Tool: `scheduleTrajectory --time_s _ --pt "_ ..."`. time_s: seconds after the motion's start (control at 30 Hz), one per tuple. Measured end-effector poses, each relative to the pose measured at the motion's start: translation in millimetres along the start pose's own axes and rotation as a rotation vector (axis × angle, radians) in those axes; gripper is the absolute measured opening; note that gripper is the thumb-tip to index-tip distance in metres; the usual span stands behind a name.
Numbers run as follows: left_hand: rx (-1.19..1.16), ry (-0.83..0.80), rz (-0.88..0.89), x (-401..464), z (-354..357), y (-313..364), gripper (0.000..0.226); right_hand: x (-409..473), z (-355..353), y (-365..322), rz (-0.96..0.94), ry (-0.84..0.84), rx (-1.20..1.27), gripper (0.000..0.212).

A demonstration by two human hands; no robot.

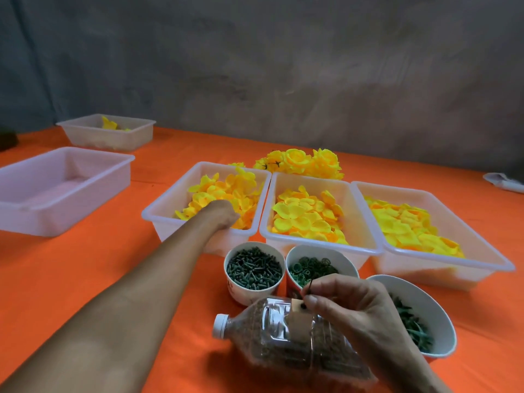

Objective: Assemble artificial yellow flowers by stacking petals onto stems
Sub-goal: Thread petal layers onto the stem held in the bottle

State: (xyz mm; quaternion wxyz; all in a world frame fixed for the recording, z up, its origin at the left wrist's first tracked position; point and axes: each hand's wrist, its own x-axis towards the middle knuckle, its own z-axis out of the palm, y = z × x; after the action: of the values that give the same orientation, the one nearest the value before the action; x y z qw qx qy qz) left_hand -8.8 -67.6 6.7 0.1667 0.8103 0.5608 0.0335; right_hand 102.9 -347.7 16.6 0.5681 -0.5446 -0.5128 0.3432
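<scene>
Your L hand (pixel 224 212) is buried in the far-left petal bin (pixel 170 205), grip hidden; R hand (pixel 348 302) pinches a stem (pixel 307 292) near-upright, well nearer you.

Single view, head-worn, wide-angle. Looks forward and down from above the near edge of the orange surface (pixel 85 265), facing a grey backdrop (pixel 283 66) behind its far edge. Right hand (pixel 348 304) sits close under the lens, low in frame; left hand (pixel 224 214) is out at arm's reach beyond it, mid-frame. Straight edges bow toward the frame borders. No second view, so nothing shared
</scene>
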Motion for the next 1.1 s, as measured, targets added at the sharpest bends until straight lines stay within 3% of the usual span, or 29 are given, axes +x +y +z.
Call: scheduleTrajectory --time_s 0.1,0.23,0.37,0.47,0.6,0.77,0.87,0.9,1.1 --pt "-0.139 0.242 -0.029 -3.4 -1.0 -7.8 0.017 -0.8 0.3 -0.2 0.005 0.004 0.015 0.014" --pt "-0.473 0.428 0.007 -16.0 -8.0 -9.3 0.015 -2.4 1.4 -2.0 0.024 0.006 0.033 0.02" --pt "-0.745 0.405 -0.002 -25.8 -11.6 -7.7 0.023 -3.0 2.7 -4.1 0.025 0.021 0.033 0.023" --pt "-0.778 0.42 -0.019 -26.2 -11.1 -7.5 0.025 -3.6 2.8 -3.9 0.034 0.026 0.038 0.025" --pt "-0.781 0.443 -0.007 -21.9 -7.7 -7.5 0.011 -3.6 1.7 -2.1 0.036 0.028 0.039 0.027" --pt "-0.742 0.449 -0.025 -20.2 -10.2 -9.7 0.015 -1.9 1.0 -0.5 0.034 0.027 0.044 0.021" --pt "-0.792 0.455 -0.035 -21.3 -11.8 -10.2 0.004 -1.7 0.5 0.7 0.033 0.033 0.046 0.019" --pt "-0.843 0.454 -0.033 -24.0 -13.0 -8.9 0.012 -1.5 0.2 1.2 0.034 0.032 0.047 0.019" --pt "-1.138 0.298 0.221 -67.2 -24.6 18.5 0.017 0.6 -3.8 2.9 0.07 -0.017 0.098 0.018"
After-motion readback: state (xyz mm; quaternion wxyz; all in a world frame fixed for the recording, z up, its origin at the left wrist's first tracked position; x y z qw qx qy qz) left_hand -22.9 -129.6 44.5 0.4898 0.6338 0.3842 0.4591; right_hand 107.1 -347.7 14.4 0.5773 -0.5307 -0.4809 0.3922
